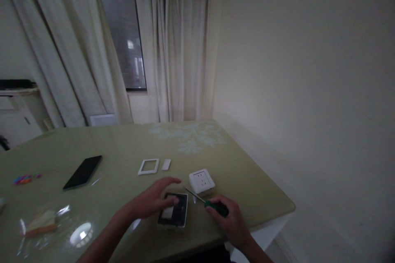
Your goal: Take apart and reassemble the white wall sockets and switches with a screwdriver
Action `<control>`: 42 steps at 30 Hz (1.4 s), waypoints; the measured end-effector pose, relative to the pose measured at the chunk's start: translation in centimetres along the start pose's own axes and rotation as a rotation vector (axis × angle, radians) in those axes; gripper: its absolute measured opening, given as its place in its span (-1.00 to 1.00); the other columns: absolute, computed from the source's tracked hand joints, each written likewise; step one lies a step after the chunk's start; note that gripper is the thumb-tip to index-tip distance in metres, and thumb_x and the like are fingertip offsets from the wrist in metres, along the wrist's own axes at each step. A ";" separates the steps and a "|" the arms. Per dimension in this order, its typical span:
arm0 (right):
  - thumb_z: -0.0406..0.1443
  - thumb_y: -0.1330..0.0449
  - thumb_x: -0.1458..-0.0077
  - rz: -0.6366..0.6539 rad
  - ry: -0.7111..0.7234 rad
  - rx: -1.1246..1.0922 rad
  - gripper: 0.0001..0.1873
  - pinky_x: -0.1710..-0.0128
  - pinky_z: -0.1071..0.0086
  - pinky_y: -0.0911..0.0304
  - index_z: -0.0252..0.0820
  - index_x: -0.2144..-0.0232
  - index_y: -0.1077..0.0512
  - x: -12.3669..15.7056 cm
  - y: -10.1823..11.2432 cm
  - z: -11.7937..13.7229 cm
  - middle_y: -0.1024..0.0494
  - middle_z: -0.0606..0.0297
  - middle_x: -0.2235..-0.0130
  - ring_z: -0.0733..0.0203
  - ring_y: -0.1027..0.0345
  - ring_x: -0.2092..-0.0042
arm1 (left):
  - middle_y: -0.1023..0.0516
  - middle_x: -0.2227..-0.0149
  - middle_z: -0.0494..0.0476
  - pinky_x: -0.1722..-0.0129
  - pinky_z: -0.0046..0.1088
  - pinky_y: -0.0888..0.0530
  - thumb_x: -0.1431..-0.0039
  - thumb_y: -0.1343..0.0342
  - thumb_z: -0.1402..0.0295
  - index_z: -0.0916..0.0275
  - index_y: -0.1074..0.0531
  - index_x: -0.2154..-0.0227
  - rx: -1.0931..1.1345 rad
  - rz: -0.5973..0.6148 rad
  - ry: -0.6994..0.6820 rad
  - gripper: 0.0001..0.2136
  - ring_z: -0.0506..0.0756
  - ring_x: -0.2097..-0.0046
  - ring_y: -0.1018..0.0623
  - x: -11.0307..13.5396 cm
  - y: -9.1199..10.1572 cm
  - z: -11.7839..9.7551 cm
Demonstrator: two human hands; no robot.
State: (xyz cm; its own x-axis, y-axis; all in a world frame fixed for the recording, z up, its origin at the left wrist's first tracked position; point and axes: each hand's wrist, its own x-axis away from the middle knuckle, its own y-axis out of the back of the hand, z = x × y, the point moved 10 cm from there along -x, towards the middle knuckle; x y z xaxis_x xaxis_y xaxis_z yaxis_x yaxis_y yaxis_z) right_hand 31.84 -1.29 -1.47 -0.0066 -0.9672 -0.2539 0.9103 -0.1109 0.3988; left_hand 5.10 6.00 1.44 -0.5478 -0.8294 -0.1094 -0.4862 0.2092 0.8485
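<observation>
Green-handled, the screwdriver (217, 208) is held in the right hand (230, 218), whose fingers are closed around the handle, with the shaft pointed toward the left hand (151, 201). The left hand is opened wide, thumb and fingers spread, and nothing is seen gripped in it; the dark-faced box (182, 209) lies on the table (123, 144) beneath its thumb, though whether the two touch cannot be told. For good control, the box would probably be best steadied by its rim with the left hand, fingertips well clear of the blade, and force is better applied only once the tip is firmly seated. Just beyond the right hand a wall socket (202, 181) is set down, and beyond the left hand a white frame (149, 172) and a small white plate (166, 164) are laid side by side. No brand, label or writing can be read on any of these.
</observation>
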 end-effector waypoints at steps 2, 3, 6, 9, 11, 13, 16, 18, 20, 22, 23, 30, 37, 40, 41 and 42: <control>0.12 -0.35 -0.15 -0.003 -0.011 -0.022 -0.55 0.16 0.26 -0.44 -0.13 0.28 -0.67 -0.3 0.2 0.0 -0.71 0.17 0.28 -0.02 -0.59 0.21 | -0.55 -0.30 0.12 -0.26 -0.19 -0.51 -0.05 -0.45 -0.08 -0.06 -0.39 -0.34 0.059 0.091 -0.068 -0.21 0.30 -0.25 -0.57 2.2 -1.6 -2.2; 0.13 -0.34 -0.14 -0.012 -0.022 -0.034 -0.54 0.19 0.26 -0.44 -0.14 0.29 -0.66 -0.4 0.4 -0.1 -0.70 0.17 0.30 -0.01 -0.58 0.23 | -0.51 -0.34 0.16 -0.30 -0.14 -0.47 -0.06 -0.45 -0.05 -0.05 -0.35 -0.38 0.081 0.103 -0.073 -0.18 0.33 -0.29 -0.53 3.0 -2.2 -3.0; 0.18 -0.35 -0.11 -0.031 -0.058 -0.060 -0.49 0.28 0.29 -0.44 -0.14 0.30 -0.66 -0.5 0.7 -0.5 -0.66 0.19 0.36 0.01 -0.54 0.29 | -0.39 -0.41 0.35 -0.36 0.08 -0.36 -0.25 -0.27 -0.06 0.10 -0.30 -0.42 -0.034 -0.019 0.119 -0.25 0.44 -0.35 -0.44 4.1 -2.5 -2.7; 0.20 -0.36 -0.09 -0.032 -0.072 -0.074 -0.45 0.32 0.31 -0.43 -0.15 0.29 -0.67 -0.6 0.9 -0.5 -0.64 0.20 0.39 0.03 -0.52 0.32 | -0.24 -0.49 0.46 -0.31 0.25 -0.34 -0.36 -0.07 -0.12 0.23 -0.19 -0.48 -0.235 -0.139 0.351 -0.22 0.54 -0.35 -0.43 4.9 -1.5 -1.6; 0.20 -0.36 -0.09 -0.031 -0.074 -0.081 -0.45 0.35 0.32 -0.42 -0.16 0.29 -0.66 -0.6 0.9 -0.5 -0.63 0.20 0.40 0.05 -0.51 0.34 | -0.13 -0.54 0.38 -0.30 0.15 -0.38 -0.32 -0.12 -0.11 0.16 -0.09 -0.52 -0.220 -0.089 0.346 -0.17 0.50 -0.35 -0.44 4.9 -1.7 -1.9; 0.19 -0.36 -0.10 -0.025 -0.074 -0.092 -0.46 0.37 0.32 -0.40 -0.17 0.29 -0.66 -0.6 0.8 -0.4 -0.63 0.20 0.40 0.07 -0.49 0.36 | -0.12 -0.54 0.30 -0.29 -0.03 -0.44 -0.22 -0.27 -0.02 0.10 -0.09 -0.51 -0.158 -0.003 0.298 -0.13 0.41 -0.33 -0.49 4.8 -2.1 -2.6; 0.16 -0.35 -0.13 -0.009 -0.065 -0.106 -0.48 0.38 0.32 -0.39 -0.18 0.29 -0.64 -0.6 0.5 -0.4 -0.64 0.19 0.38 0.10 -0.47 0.40 | -0.28 -0.44 0.37 -0.18 -0.07 -0.53 -0.21 -0.28 0.09 0.16 -0.23 -0.44 -0.245 0.017 0.376 -0.23 0.40 -0.20 -0.61 5.1 -1.4 -3.0; 0.13 -0.34 -0.15 0.014 -0.049 -0.099 -0.51 0.34 0.30 -0.42 -0.18 0.26 -0.65 -0.7 0.4 -0.2 -0.67 0.17 0.33 0.07 -0.51 0.37 | -0.39 -0.35 0.45 -0.07 -0.01 -0.56 -0.32 -0.18 0.03 0.22 -0.29 -0.40 -0.358 -0.028 0.473 -0.33 0.43 -0.08 -0.67 5.6 -0.7 -3.1; 0.08 -0.35 -0.16 0.044 -0.029 -0.057 -0.56 0.20 0.24 -0.47 -0.15 0.22 -0.67 -0.8 0.5 0.2 -0.71 0.13 0.25 -0.01 -0.59 0.25 | -0.46 -0.27 0.49 -0.02 0.01 -0.57 -0.35 -0.12 -0.05 0.24 -0.31 -0.38 -0.392 -0.046 0.512 -0.33 0.46 -0.06 -0.67 6.1 -0.7 -3.3; 0.02 -0.37 -0.14 0.079 0.004 0.022 -0.62 0.03 0.15 -0.47 -0.12 0.18 -0.69 -1.0 0.8 1.1 -0.74 0.11 0.16 -0.09 -0.62 0.10 | -0.51 -0.24 0.51 -0.06 0.06 -0.54 -0.29 -0.15 -0.11 0.23 -0.33 -0.36 -0.365 -0.060 0.495 -0.29 0.51 -0.13 -0.62 6.3 -0.8 -3.0; -0.01 -0.39 -0.14 0.102 0.027 0.066 -0.65 -0.02 0.12 -0.45 -0.10 0.17 -0.70 -1.2 1.0 1.8 -0.74 0.11 0.13 -0.10 -0.62 0.06 | -0.51 -0.25 0.52 -0.12 0.11 -0.50 -0.25 -0.19 -0.13 0.24 -0.35 -0.35 -0.345 -0.077 0.465 -0.26 0.54 -0.19 -0.57 6.3 -0.8 -2.8; -0.17 -0.38 -0.16 0.374 0.245 0.355 -0.77 -0.01 0.18 -0.41 -0.01 0.13 -0.72 -2.9 1.2 8.1 -0.76 0.19 0.13 -0.05 -0.63 0.07 | -0.42 -0.39 0.30 -0.39 0.13 -0.24 -0.01 -0.44 -0.12 0.01 -0.28 -0.40 -0.149 -0.092 -0.017 -0.08 0.48 -0.36 -0.40 3.4 -2.3 -5.2; -0.28 -0.38 -0.19 0.563 0.376 0.599 -0.78 0.06 0.29 -0.34 -0.04 0.10 -0.71 -3.7 -0.4 11.7 -0.73 0.20 0.09 0.02 -0.60 0.07 | -0.58 -0.17 0.31 -0.28 0.10 -0.33 -0.13 -0.37 0.04 0.12 -0.43 -0.23 -0.151 -0.120 -0.021 -0.37 0.44 -0.20 -0.51 1.6 -4.1 -5.9; -0.31 -0.39 -0.16 0.608 0.439 0.720 -0.84 0.15 0.31 -0.28 -0.08 0.17 -0.70 -4.2 -1.1 13.1 -0.72 0.20 0.17 0.03 -0.58 0.14 | -0.57 -0.16 0.30 -0.22 0.04 -0.40 -0.15 -0.36 0.04 0.13 -0.42 -0.23 -0.152 -0.123 -0.020 -0.38 0.42 -0.19 -0.50 1.6 -4.3 -5.7; -0.31 -0.40 -0.15 0.619 0.461 0.758 -0.87 0.20 0.32 -0.25 -0.09 0.21 -0.70 -4.4 -1.3 13.6 -0.72 0.21 0.21 0.04 -0.57 0.18 | -0.58 -0.15 0.29 -0.21 0.02 -0.41 -0.16 -0.35 0.04 0.13 -0.42 -0.22 -0.154 -0.121 -0.022 -0.39 0.41 -0.18 -0.51 1.6 -4.4 -5.7; -0.31 -0.41 -0.14 0.630 0.484 0.793 -0.91 0.24 0.33 -0.21 -0.10 0.25 -0.69 -4.7 -1.6 14.2 -0.71 0.22 0.25 0.06 -0.55 0.22 | -0.58 -0.14 0.29 -0.19 0.01 -0.42 -0.17 -0.35 0.03 0.13 -0.42 -0.22 -0.157 -0.121 -0.023 -0.40 0.40 -0.17 -0.51 1.6 -4.4 -5.8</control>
State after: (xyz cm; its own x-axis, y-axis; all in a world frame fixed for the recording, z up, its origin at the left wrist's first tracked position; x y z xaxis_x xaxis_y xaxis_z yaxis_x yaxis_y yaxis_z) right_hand 24.52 0.14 11.60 0.6809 -0.7303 -0.0554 0.1720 0.0859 0.9813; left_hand 10.33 0.78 0.58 -0.5085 -0.8309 -0.2258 -0.4382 0.0240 0.8986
